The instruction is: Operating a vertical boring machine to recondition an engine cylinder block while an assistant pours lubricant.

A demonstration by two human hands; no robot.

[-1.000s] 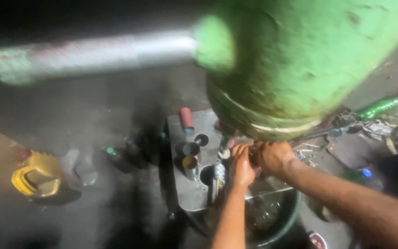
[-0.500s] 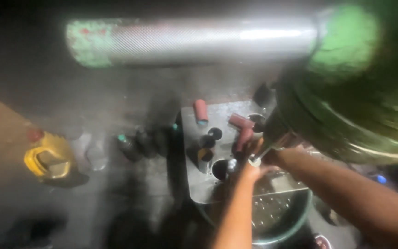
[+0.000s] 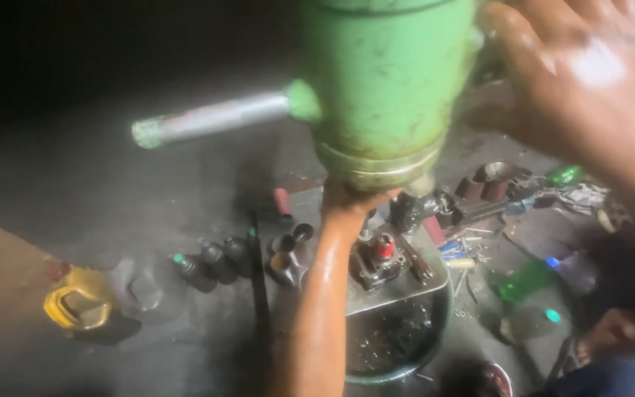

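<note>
While the big green cylinder (image 3: 387,88) fills the upper view, its one steel bar (image 3: 211,119) juts out sideways. The right hand (image 3: 589,81) lies spread against the cylinder's far side; the left hand (image 3: 350,202) presses up under its metal rim, fingers hidden, so I cannot tell its grip. Judging by this, the cylinder is lifted, not set down. Below sit one metal tray (image 3: 428,283) over one basin (image 3: 398,353), two green bottles (image 3: 523,279), one yellow can (image 3: 79,305).
</note>
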